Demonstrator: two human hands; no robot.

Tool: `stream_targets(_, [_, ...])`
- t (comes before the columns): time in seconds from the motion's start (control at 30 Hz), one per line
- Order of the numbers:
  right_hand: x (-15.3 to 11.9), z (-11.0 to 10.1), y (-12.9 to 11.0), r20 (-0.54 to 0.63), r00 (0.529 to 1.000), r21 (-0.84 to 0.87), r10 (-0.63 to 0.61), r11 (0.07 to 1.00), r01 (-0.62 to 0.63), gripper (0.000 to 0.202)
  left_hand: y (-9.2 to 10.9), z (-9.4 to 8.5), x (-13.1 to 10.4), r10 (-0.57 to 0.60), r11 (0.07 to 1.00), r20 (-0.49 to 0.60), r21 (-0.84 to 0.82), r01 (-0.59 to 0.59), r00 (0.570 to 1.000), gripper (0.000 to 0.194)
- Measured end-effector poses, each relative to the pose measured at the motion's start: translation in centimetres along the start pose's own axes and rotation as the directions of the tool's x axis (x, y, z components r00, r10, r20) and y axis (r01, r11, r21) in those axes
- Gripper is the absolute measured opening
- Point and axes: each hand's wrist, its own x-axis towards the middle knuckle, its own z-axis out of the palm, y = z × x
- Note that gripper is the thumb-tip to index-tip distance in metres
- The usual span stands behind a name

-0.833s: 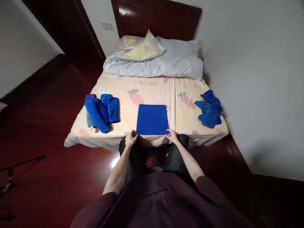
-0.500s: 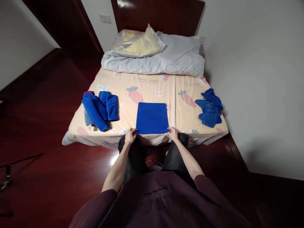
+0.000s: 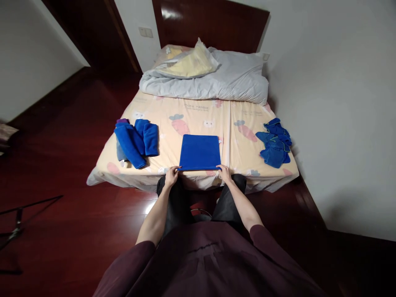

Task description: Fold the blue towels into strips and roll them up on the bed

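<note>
A blue towel lies flat in a near-square shape at the front edge of the bed, with a small white tag on its right side. My left hand pinches its near left corner. At the near right corner, my right hand is closed on the cloth in the same way. The towel's near edge is slightly raised and turned over between my hands, while the rest rests on the sheet.
Several rolled or folded blue towels lie on the bed's left side, with grey and purple cloth among them. Crumpled blue cloths are heaped at the right. A grey quilt and a yellow pillow lie by the headboard.
The towel's near edge has been lifted and turned slightly away from me, so the towel looks shorter. Both hands keep their pinch on its corners. The camera view has shifted a little.
</note>
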Motion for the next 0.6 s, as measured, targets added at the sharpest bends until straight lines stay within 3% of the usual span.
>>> stream_targets(0.23, [-1.3, -1.0, -0.3, 0.007, 0.999, 0.031, 0.040, 0.999, -0.040, 0.039, -0.4, 0.2, -0.7, -0.017, 1.000, -0.067, 0.015, 0.018, 0.998, 0.029])
stream_targets(0.37, [-1.2, -0.8, -0.3, -0.017, 0.989, 0.177, 0.148, 0.974, -0.143, 0.022, -0.5, 0.3, -1.0, -0.046, 0.999, -0.094, -0.011, 0.045, 0.995, 0.033])
stream_targets(0.5, [-0.6, -0.3, -0.3, -0.020, 0.963, 0.364, 0.267, 0.899, -0.242, 0.033, -0.6, 0.3, -0.7, -0.067, 0.997, -0.084, -0.029, 0.065, 0.994, 0.034])
stream_targets(0.6, [-0.4, 0.0, -0.4, -0.027, 0.958, 0.399, 0.284, 0.882, -0.250, 0.040, -0.6, 0.3, -0.5, -0.086, 0.996, -0.061, -0.041, 0.083, 0.994, 0.035])
